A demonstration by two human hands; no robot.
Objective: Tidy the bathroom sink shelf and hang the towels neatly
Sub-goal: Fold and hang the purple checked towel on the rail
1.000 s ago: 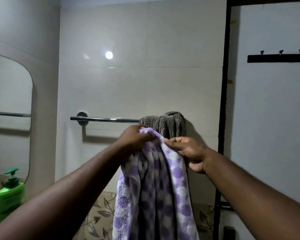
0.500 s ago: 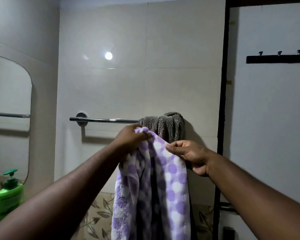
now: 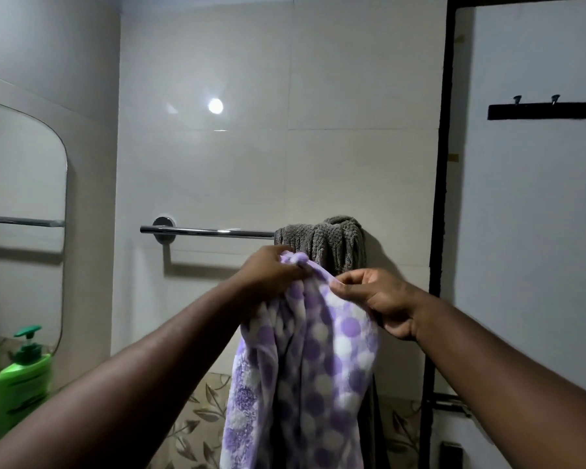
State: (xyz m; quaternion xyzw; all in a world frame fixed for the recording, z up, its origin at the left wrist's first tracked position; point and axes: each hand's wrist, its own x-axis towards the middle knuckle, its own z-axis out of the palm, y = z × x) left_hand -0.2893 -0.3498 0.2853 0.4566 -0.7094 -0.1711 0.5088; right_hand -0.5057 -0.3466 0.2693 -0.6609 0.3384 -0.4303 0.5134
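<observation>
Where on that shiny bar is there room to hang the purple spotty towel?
The bare stretch of the shiny chrome towel bar lies between its round wall mount and the bunched grey fluffy towel. The right end is crowded: the left hand and right hand hold the purple-and-white spotted towel there, in front of the grey one.

Mirror [image 3: 21,198] on L, black hook rack [image 3: 542,111] upper R.
</observation>
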